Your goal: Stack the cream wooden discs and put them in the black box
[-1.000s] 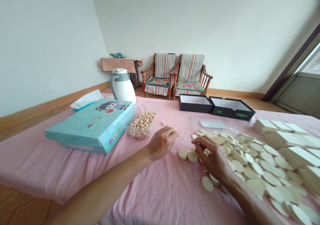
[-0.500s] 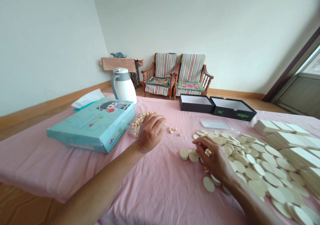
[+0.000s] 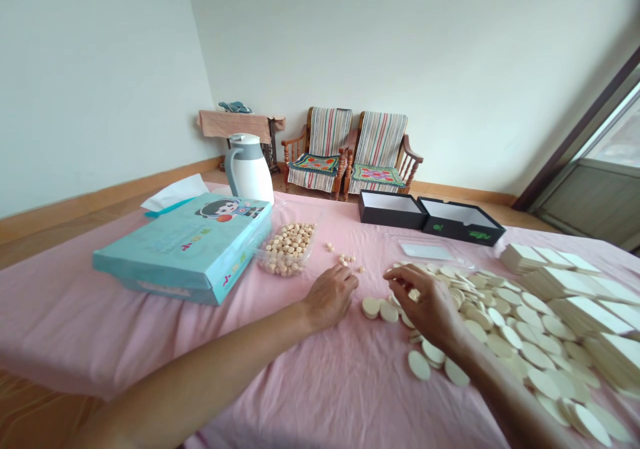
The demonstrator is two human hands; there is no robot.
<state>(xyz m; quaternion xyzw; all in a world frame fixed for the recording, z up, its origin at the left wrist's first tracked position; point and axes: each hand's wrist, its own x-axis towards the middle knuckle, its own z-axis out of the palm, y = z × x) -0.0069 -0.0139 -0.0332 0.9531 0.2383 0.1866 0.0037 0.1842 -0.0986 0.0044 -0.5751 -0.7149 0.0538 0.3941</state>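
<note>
My left hand (image 3: pixel 333 297) is low over the cloth, fingers curled together and pointing down just in front of a few loose wooden beads (image 3: pixel 345 260). Whatever its fingertips hold, if anything, is hidden. Behind it, a clear plastic box (image 3: pixel 309 252) contains many small pale wooden beads (image 3: pixel 290 241). My right hand (image 3: pixel 425 302) hovers at the left edge of a spread of round wooden discs (image 3: pixel 505 316), its thumb and fingers apart and bent, with nothing visible between them. Two discs (image 3: pixel 371 308) lie left of that hand.
A light-blue box (image 3: pixel 165 256) stands left, beside a white-grey jug (image 3: pixel 253 172). Two black trays (image 3: pixel 393 217) sit at the back, with a clear plastic lid (image 3: pixel 425 249) before them. Stacks of square wooden pieces (image 3: pixel 565 282) line the right. Pink cloth (image 3: pixel 300 389) covers the table.
My left hand has moved from over the bead box rightward and nearer to me, uncovering the beads there. My right hand has stayed almost in place.
</note>
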